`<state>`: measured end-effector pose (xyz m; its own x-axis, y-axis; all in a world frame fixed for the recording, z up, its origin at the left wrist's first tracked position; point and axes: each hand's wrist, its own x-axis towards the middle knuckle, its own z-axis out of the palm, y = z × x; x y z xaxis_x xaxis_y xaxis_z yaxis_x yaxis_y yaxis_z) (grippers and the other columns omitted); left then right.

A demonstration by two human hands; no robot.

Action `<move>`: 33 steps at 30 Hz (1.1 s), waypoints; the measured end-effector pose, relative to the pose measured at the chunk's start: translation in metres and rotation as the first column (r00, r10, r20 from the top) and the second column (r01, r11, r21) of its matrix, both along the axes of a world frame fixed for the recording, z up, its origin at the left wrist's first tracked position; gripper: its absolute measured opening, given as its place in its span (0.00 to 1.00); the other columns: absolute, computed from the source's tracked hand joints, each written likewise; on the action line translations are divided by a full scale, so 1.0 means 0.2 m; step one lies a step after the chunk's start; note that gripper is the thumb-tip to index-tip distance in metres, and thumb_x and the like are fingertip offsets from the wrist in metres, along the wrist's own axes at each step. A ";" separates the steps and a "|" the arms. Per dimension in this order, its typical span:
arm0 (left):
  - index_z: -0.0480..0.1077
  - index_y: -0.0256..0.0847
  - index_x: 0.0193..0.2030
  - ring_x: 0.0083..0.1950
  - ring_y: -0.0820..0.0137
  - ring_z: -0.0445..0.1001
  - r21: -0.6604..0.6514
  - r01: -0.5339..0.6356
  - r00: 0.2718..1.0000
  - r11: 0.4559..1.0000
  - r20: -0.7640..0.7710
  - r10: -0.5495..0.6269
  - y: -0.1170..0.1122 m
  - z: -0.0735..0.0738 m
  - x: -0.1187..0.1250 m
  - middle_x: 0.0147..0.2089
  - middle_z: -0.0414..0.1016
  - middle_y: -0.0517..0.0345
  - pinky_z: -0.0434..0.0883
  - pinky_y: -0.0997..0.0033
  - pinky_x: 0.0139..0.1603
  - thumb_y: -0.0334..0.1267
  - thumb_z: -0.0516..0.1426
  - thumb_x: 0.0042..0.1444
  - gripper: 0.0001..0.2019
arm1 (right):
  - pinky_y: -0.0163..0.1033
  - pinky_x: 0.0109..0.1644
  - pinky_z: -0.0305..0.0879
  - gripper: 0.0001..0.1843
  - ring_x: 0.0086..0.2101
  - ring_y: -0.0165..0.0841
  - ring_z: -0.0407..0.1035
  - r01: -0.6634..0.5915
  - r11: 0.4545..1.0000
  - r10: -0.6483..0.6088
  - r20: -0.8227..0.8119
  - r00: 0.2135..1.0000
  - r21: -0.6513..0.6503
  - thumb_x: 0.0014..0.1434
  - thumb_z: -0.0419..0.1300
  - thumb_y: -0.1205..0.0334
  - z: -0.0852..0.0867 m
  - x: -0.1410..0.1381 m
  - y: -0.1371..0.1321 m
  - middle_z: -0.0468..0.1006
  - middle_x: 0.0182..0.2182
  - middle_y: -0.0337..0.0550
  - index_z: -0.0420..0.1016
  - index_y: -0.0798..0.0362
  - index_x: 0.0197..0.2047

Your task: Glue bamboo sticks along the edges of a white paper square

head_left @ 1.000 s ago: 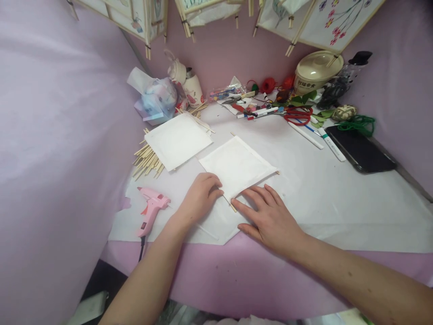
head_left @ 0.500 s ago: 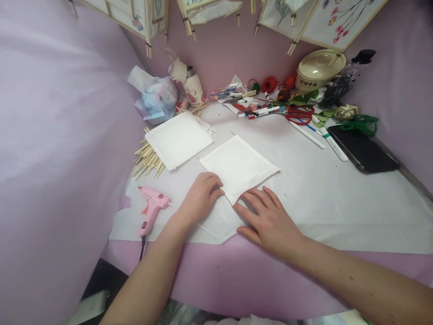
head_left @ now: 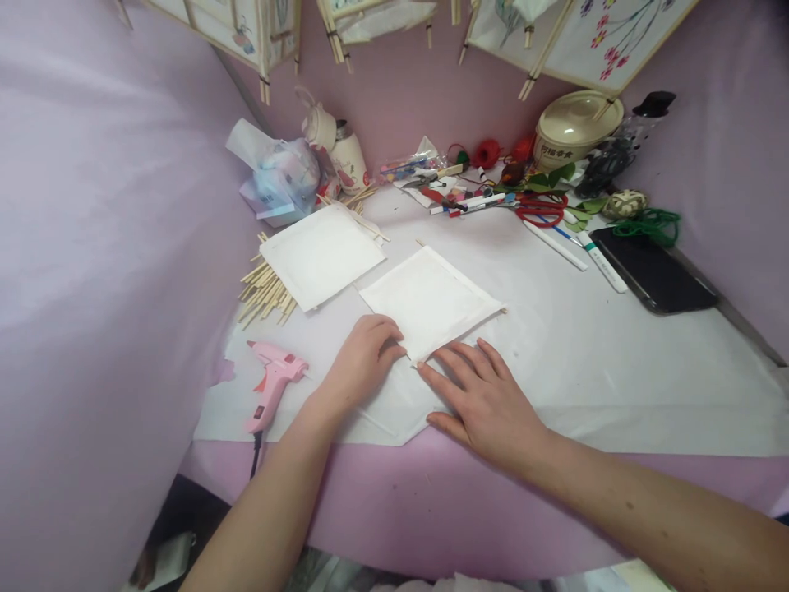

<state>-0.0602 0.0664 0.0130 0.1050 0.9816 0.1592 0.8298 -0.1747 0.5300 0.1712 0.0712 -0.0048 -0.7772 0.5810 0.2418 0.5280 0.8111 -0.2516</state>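
Note:
A square white paper panel [head_left: 433,298] with thin stick ends at its corners lies turned like a diamond on the white sheet. My left hand [head_left: 371,353] pinches its lower left edge between thumb and curled fingers. Fingers spread, my right hand [head_left: 481,393] rests flat along the lower right edge, with the index fingertip touching the near corner. Some of its fingertips are partly under that edge. A second white paper panel [head_left: 324,255] lies up and to the left, over a bundle of thin wooden sticks [head_left: 266,292]. Left of my left wrist lies a pink glue gun [head_left: 274,382].
Along the back are a thermos [head_left: 348,158], red-handled scissors [head_left: 542,209], pens, yarn and a lidded bowl [head_left: 579,131]. A black phone [head_left: 653,270] lies at the right. Paper lanterns [head_left: 616,41] on stick frames hang overhead. Pink cloth [head_left: 394,501] borders the table's front.
My right index fingertip has shifted slightly left onto the panel's near corner, which now looks folded or pressed inward. My left hand keeps its pinch. The whole view has shifted slightly.

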 end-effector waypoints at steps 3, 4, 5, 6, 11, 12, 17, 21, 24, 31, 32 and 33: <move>0.72 0.40 0.41 0.53 0.62 0.70 0.001 0.001 1.000 1.000 -0.004 -0.001 0.00 0.00 0.00 0.48 0.74 0.51 0.68 0.58 0.56 0.33 0.60 0.59 0.04 | 0.61 0.67 0.47 0.29 0.61 0.48 0.55 0.018 1.000 -0.018 0.004 1.000 0.006 0.64 0.55 0.46 0.00 -0.01 0.00 0.66 0.62 0.50 0.65 0.48 0.65; 0.72 0.40 0.41 0.53 0.62 0.70 0.000 0.001 1.000 1.000 -0.005 -0.001 0.00 -0.01 0.00 0.48 0.74 0.51 0.68 0.58 0.56 0.33 0.60 0.59 0.04 | 0.61 0.67 0.47 0.30 0.61 0.48 0.56 0.028 1.000 -0.028 0.007 1.000 0.008 0.64 0.55 0.45 -0.01 -0.01 0.00 0.66 0.62 0.51 0.65 0.48 0.65; 0.72 0.40 0.41 0.53 0.62 0.69 -0.001 0.002 1.000 1.000 -0.007 -0.002 0.00 -0.01 0.00 0.48 0.74 0.51 0.68 0.58 0.56 0.33 0.60 0.59 0.03 | 0.61 0.67 0.47 0.31 0.61 0.48 0.56 0.037 0.999 -0.037 0.011 0.999 0.010 0.63 0.56 0.44 -0.01 -0.01 0.00 0.66 0.62 0.52 0.65 0.48 0.65; 0.72 0.40 0.41 0.53 0.62 0.69 -0.002 0.003 1.000 1.000 -0.010 -0.003 0.00 0.00 0.00 0.47 0.74 0.51 0.68 0.57 0.56 0.33 0.60 0.59 0.03 | 0.61 0.67 0.46 0.31 0.60 0.48 0.56 0.043 0.999 -0.044 0.015 0.999 0.011 0.63 0.56 0.44 -0.01 -0.01 0.00 0.66 0.62 0.52 0.65 0.48 0.65; 0.72 0.40 0.40 0.52 0.62 0.70 -0.020 0.005 1.000 1.000 -0.005 -0.006 0.00 0.02 0.01 0.47 0.74 0.51 0.68 0.58 0.56 0.34 0.57 0.62 0.03 | 0.60 0.68 0.45 0.32 0.60 0.48 0.57 0.047 0.999 -0.047 0.025 0.999 0.013 0.63 0.55 0.42 -0.01 -0.02 0.00 0.65 0.62 0.54 0.65 0.49 0.66; 0.72 0.40 0.40 0.52 0.62 0.70 -0.025 0.001 1.000 1.000 -0.001 -0.001 0.00 0.02 0.01 0.47 0.74 0.51 0.68 0.58 0.56 0.36 0.57 0.62 0.04 | 0.60 0.68 0.45 0.33 0.60 0.48 0.57 0.049 0.999 -0.049 0.024 0.998 0.011 0.63 0.55 0.42 -0.01 -0.02 0.00 0.65 0.62 0.55 0.65 0.49 0.65; 0.71 0.41 0.42 0.54 0.59 0.68 -0.021 -0.016 1.000 1.000 -0.008 0.016 -0.02 0.03 0.03 0.48 0.73 0.50 0.68 0.56 0.56 0.47 0.63 0.56 0.14 | 0.60 0.69 0.43 0.33 0.60 0.48 0.56 0.062 0.998 -0.061 0.007 0.998 -0.004 0.62 0.54 0.41 -0.01 -0.04 0.00 0.66 0.61 0.55 0.65 0.49 0.65; 0.70 0.41 0.42 0.54 0.58 0.68 -0.034 -0.035 0.999 0.999 -0.013 0.035 -0.02 0.02 0.04 0.49 0.73 0.51 0.68 0.56 0.55 0.48 0.63 0.56 0.14 | 0.61 0.68 0.43 0.33 0.59 0.48 0.57 0.065 0.997 -0.065 -0.001 0.998 -0.035 0.62 0.55 0.40 -0.01 -0.04 0.01 0.66 0.60 0.54 0.65 0.47 0.64; 0.69 0.42 0.42 0.55 0.58 0.67 -0.047 -0.042 0.999 0.998 -0.009 0.042 -0.02 0.01 0.04 0.49 0.72 0.51 0.67 0.55 0.56 0.48 0.63 0.57 0.14 | 0.61 0.68 0.43 0.32 0.59 0.48 0.56 0.065 0.996 -0.065 -0.006 0.998 -0.053 0.62 0.55 0.40 0.00 -0.04 0.02 0.65 0.60 0.53 0.65 0.46 0.64; 0.67 0.43 0.43 0.56 0.56 0.65 -0.068 -0.039 0.999 0.997 -0.013 0.038 -0.03 0.01 0.05 0.51 0.69 0.51 0.67 0.53 0.57 0.52 0.66 0.51 0.20 | 0.60 0.68 0.42 0.29 0.58 0.47 0.57 0.085 0.994 -0.086 -0.014 0.996 -0.064 0.63 0.54 0.41 0.00 -0.03 0.04 0.67 0.59 0.52 0.67 0.50 0.61; 0.66 0.43 0.43 0.56 0.56 0.65 -0.072 -0.047 0.999 0.996 -0.019 0.045 -0.03 0.01 0.06 0.50 0.69 0.51 0.67 0.54 0.57 0.52 0.66 0.51 0.21 | 0.60 0.68 0.42 0.29 0.58 0.47 0.58 0.086 0.994 -0.087 -0.014 0.996 -0.062 0.63 0.54 0.41 0.00 -0.03 0.05 0.67 0.59 0.52 0.67 0.49 0.61; 0.66 0.43 0.43 0.56 0.57 0.64 -0.075 -0.057 0.998 0.996 -0.026 0.055 -0.03 0.02 0.07 0.50 0.68 0.51 0.67 0.54 0.56 0.51 0.65 0.52 0.20 | 0.60 0.68 0.42 0.29 0.58 0.47 0.58 0.087 0.995 -0.088 -0.014 0.996 -0.057 0.63 0.54 0.41 0.00 -0.03 0.05 0.67 0.59 0.52 0.67 0.50 0.61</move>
<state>-0.0469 0.0596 0.0162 0.0525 0.9952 0.0827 0.8496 -0.0880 0.5200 0.1642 0.0804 -0.0051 -0.7188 0.6596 0.2195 0.5917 0.7463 -0.3049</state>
